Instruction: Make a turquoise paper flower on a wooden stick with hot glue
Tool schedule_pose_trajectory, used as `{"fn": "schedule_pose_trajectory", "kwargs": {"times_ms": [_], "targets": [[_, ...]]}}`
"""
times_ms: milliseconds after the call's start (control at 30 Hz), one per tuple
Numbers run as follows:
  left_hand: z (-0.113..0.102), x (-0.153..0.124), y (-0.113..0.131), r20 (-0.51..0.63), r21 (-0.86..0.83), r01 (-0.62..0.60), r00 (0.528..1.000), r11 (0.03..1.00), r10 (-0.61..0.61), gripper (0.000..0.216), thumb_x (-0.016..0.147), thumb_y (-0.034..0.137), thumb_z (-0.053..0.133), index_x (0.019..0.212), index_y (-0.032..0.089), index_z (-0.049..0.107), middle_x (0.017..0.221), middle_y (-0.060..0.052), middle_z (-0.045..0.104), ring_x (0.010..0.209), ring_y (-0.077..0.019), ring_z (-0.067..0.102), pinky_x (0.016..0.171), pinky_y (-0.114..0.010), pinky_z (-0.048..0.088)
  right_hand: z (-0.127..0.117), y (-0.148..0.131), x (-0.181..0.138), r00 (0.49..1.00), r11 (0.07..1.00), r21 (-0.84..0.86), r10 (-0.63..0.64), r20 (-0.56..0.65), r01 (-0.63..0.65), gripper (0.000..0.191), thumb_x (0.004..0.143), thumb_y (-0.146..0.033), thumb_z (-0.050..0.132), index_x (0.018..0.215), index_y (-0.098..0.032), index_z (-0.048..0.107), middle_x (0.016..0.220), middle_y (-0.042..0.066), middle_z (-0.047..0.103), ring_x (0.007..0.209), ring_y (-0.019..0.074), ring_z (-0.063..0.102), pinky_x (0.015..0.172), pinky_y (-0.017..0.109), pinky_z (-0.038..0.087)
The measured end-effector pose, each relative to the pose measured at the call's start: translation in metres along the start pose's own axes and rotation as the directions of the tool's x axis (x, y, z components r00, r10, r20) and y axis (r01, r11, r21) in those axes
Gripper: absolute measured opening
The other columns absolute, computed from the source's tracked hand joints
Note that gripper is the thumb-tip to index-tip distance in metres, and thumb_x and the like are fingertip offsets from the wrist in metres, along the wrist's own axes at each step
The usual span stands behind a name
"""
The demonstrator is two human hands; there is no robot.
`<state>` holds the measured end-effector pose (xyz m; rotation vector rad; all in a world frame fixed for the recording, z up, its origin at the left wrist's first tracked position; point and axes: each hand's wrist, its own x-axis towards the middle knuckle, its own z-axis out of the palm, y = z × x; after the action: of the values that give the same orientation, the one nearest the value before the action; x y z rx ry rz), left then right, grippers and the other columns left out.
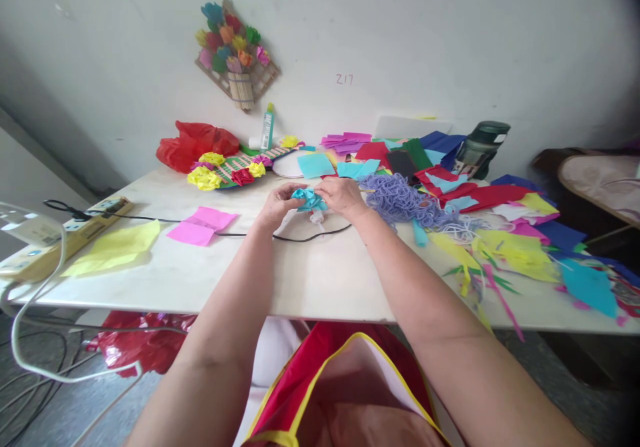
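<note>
A crumpled turquoise paper flower (309, 200) is held just above the middle of the table. My left hand (278, 204) grips its left side between thumb and fingers. From the right, my right hand (343, 196) pinches the flower's edge with closed fingertips. Just below the flower shows a small white piece (317, 216), too small to name. Left of my hands, a pink paper sheet (201, 226) lies over a black cord (300, 239). A decorated board (240, 167) with yellow, red and pink paper flowers rests behind my left hand.
Purple yarn (405, 200) lies tangled right of my hands, among colored paper scraps (520, 254). A dark bottle (481, 148) stands tilted behind them. A glue tube (268, 127) leans by the wall. At left are a yellow sheet (117, 247) and a power strip (65, 240).
</note>
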<state>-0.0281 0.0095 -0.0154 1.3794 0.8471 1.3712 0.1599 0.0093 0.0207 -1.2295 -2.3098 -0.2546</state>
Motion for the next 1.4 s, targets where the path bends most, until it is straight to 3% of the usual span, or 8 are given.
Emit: {"fn": "schedule_pose_trajectory", "kwargs": {"times_ms": [433, 767, 1400], "targets": [[-0.003, -0.001, 0.002, -0.077, 0.004, -0.058, 0.995, 0.998, 0.058, 0.043, 0.050, 0.024, 0.085, 0.091, 0.017, 0.074, 0.079, -0.001, 0.070, 0.073, -0.0157, 0.061, 0.076, -0.032, 0.050, 0.003, 0.018, -0.004, 0.990, 0.998, 0.040, 0.047, -0.133, -0.042, 0.022, 0.092, -0.033, 0.059, 0.088, -0.021, 0.076, 0.093, 0.006, 0.077, 0.083, 0.0176, 0.065, 0.064, 0.028, 0.034], [-0.003, -0.002, 0.004, -0.105, -0.007, -0.047, 0.993, 0.999, 0.046, 0.045, 0.047, 0.025, 0.085, 0.089, 0.017, 0.073, 0.078, -0.001, 0.069, 0.073, -0.0158, 0.060, 0.076, -0.032, 0.048, -0.002, 0.030, -0.005, 0.984, 0.993, 0.091, 0.091, -0.154, -0.077, 0.019, 0.087, -0.032, 0.065, 0.081, -0.020, 0.077, 0.083, 0.005, 0.075, 0.075, 0.0166, 0.062, 0.065, 0.027, 0.036], [-0.005, -0.002, 0.003, -0.084, 0.006, -0.053, 0.995, 0.999, 0.053, 0.051, 0.048, 0.025, 0.085, 0.097, 0.018, 0.072, 0.078, 0.000, 0.068, 0.072, -0.0155, 0.061, 0.075, -0.032, 0.049, -0.010, 0.032, -0.004, 0.983, 0.988, 0.129, 0.101, -0.155, -0.082, 0.007, 0.081, -0.022, 0.070, 0.077, -0.020, 0.074, 0.086, 0.004, 0.075, 0.081, 0.0175, 0.063, 0.067, 0.027, 0.037]]}}
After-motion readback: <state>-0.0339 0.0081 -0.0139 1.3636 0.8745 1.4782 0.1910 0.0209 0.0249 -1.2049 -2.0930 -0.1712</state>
